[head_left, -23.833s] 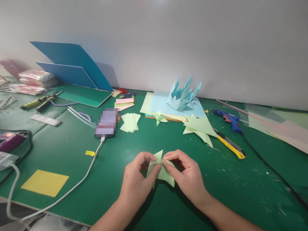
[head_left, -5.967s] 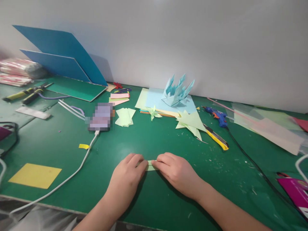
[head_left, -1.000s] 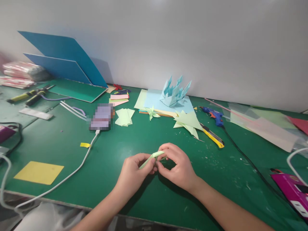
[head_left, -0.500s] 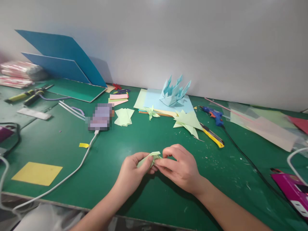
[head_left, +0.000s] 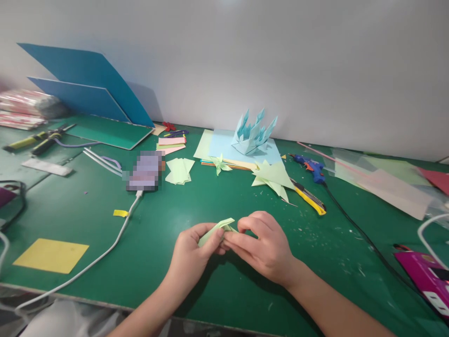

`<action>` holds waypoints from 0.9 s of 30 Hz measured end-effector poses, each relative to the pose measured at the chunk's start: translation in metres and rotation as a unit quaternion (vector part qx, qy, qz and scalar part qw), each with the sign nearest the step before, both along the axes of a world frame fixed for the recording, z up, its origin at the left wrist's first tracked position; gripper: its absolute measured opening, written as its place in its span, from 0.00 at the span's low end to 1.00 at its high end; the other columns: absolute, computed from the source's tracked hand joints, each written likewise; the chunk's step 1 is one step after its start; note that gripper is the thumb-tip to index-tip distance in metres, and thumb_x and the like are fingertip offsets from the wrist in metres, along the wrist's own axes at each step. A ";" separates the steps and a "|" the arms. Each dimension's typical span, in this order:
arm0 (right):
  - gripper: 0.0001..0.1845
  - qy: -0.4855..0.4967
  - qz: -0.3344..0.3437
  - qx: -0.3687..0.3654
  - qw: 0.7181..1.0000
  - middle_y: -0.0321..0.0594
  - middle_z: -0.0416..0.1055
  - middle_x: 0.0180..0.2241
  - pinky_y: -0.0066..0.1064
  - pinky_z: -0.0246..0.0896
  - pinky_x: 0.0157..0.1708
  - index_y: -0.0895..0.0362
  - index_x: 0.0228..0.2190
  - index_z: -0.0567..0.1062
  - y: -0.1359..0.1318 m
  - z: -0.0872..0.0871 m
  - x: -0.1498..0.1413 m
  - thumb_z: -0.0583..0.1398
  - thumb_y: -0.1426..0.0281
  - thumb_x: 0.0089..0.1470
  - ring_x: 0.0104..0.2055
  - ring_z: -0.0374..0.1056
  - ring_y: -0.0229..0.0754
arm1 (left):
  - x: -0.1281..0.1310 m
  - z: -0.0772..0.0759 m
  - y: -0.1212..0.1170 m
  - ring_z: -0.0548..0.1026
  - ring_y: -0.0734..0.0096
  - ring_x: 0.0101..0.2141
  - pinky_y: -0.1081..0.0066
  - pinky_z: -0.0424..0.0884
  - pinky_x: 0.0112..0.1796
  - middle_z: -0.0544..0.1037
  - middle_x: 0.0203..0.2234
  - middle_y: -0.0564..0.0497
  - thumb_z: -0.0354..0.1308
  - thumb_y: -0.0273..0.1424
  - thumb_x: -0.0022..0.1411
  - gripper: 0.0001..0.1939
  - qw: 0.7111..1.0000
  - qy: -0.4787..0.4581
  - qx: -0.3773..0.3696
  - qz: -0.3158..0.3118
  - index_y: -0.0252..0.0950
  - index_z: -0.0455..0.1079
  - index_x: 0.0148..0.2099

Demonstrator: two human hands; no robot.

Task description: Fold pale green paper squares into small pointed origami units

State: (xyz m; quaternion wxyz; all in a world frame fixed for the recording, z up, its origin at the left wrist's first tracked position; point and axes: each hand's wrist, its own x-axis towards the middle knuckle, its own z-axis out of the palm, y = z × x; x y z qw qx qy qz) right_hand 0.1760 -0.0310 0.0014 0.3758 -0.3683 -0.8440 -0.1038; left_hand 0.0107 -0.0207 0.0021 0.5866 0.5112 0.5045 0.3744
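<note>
A small piece of folded light green paper point(head_left: 224, 223) is held between my two hands, just above the green table. My left hand point(head_left: 197, 247) pinches it from the left, thumb on top. From the other side, my right hand point(head_left: 264, 245) presses its fingers on the paper's right end, index finger bent; part of the fold is hidden behind these fingers. Beyond the hands lie a light green paper star flower point(head_left: 219, 164), a stack of light green paper pieces point(head_left: 179, 170) and a pile of pointed light green pieces point(head_left: 273, 178).
A light blue folded-paper model point(head_left: 253, 135) stands on paper sheets at the back. To the right lie a yellow utility knife point(head_left: 310, 199) and a blue glue gun point(head_left: 308, 167). On the left are a phone point(head_left: 145, 171) with its white cable point(head_left: 121, 234) and yellow paper point(head_left: 52, 255).
The paper's upper flap shows longer and more raised between my fingers. Both hands stay in nearly the same place, and the view has shifted slightly.
</note>
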 end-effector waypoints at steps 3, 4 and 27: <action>0.06 -0.015 0.006 -0.007 1.000 0.38 0.66 0.25 0.31 0.54 0.29 0.56 0.33 0.76 0.000 0.000 0.001 0.58 0.71 0.56 0.28 0.57 0.38 | 0.000 0.002 0.000 0.74 0.72 0.21 0.73 0.72 0.27 0.79 0.22 0.50 0.61 0.39 0.50 0.15 1.000 -0.012 -0.014 0.012 0.32 0.75 0.33; 0.06 -0.016 0.006 -0.009 1.000 0.38 0.67 0.24 0.31 0.53 0.29 0.56 0.32 0.76 0.000 -0.001 0.002 0.57 0.72 0.56 0.27 0.57 0.38 | 0.000 0.003 -0.001 0.74 0.72 0.21 0.73 0.72 0.27 0.78 0.21 0.50 0.61 0.40 0.49 0.15 1.000 -0.016 -0.018 0.011 0.32 0.75 0.32; 0.06 0.105 0.008 -0.093 0.990 0.38 0.68 0.24 0.31 0.57 0.29 0.56 0.25 0.70 0.004 -0.010 -0.004 0.57 0.74 0.54 0.28 0.61 0.39 | -0.002 -0.002 -0.001 0.72 0.74 0.22 0.75 0.70 0.27 0.76 0.19 0.53 0.58 0.35 0.53 0.09 0.998 0.018 0.023 -0.053 0.34 0.72 0.29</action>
